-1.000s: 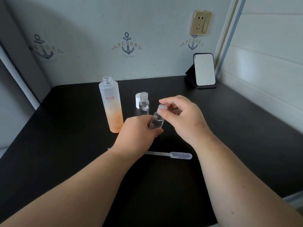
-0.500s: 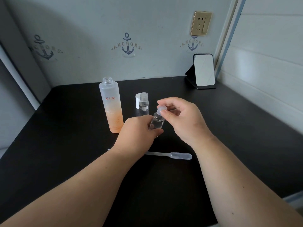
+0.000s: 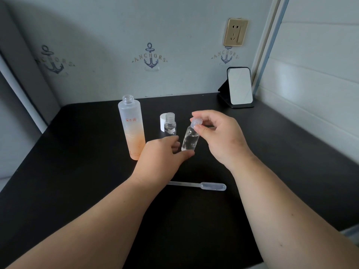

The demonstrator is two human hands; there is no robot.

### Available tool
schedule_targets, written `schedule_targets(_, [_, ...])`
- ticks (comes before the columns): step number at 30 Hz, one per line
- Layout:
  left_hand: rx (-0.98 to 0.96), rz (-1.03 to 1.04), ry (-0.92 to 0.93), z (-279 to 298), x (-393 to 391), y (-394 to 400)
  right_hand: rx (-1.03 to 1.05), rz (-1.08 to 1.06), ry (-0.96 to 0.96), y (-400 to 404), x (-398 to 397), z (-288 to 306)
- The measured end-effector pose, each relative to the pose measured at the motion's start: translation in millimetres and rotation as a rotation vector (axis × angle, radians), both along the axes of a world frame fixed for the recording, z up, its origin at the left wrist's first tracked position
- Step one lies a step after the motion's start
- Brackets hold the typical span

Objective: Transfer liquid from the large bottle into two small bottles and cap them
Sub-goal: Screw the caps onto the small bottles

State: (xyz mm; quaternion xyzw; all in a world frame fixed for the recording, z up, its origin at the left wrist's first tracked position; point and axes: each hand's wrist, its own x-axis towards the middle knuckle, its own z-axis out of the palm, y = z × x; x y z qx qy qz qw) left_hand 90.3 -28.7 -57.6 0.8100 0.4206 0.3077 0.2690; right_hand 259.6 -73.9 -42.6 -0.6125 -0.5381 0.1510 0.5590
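My right hand (image 3: 223, 136) pinches the translucent cap (image 3: 196, 122) on a small clear bottle (image 3: 190, 139) that holds clear liquid and tilts slightly above the black table (image 3: 77, 162). My left hand (image 3: 161, 154) lies just left of and below it with loosened fingers, and its thumb tip is at the bottle's base. A second small clear bottle (image 3: 170, 125) with its cap on stands behind. A white cap (image 3: 162, 122) stands behind that one. The tall frosted orange-tinted large bottle (image 3: 132, 129) stands uncapped to the left.
A plastic pipette (image 3: 204, 185) lies on the table in front of my hands. A small standing mirror (image 3: 240, 86) sits at the back right corner under a wall outlet (image 3: 235, 32). Walls close off the back and the right side.
My left hand has let go of the small bottle's body and slid down and left, leaving the bottle exposed. My right hand keeps its pinch on the cap.
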Motion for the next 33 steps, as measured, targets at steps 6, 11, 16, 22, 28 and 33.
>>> schedule_targets(6, [0.041,0.136,0.020,0,-6,4,-0.052,-0.118,-0.103,17,10,10])
schedule_targets(11, [0.027,0.172,0.029,-3,-11,7,-0.124,-0.157,-0.166,29,13,10])
schedule_targets(16, [0.008,0.181,0.026,-3,-13,9,-0.162,-0.166,-0.213,32,15,6])
schedule_targets(22, [0.001,0.188,0.025,-2,-12,7,-0.158,-0.184,-0.218,29,15,6])
schedule_targets(28, [0.003,0.206,-0.015,2,-14,5,-0.175,-0.179,-0.231,28,14,9])
schedule_targets(33, [-0.022,0.208,-0.053,11,-16,2,-0.198,-0.176,-0.263,29,13,14])
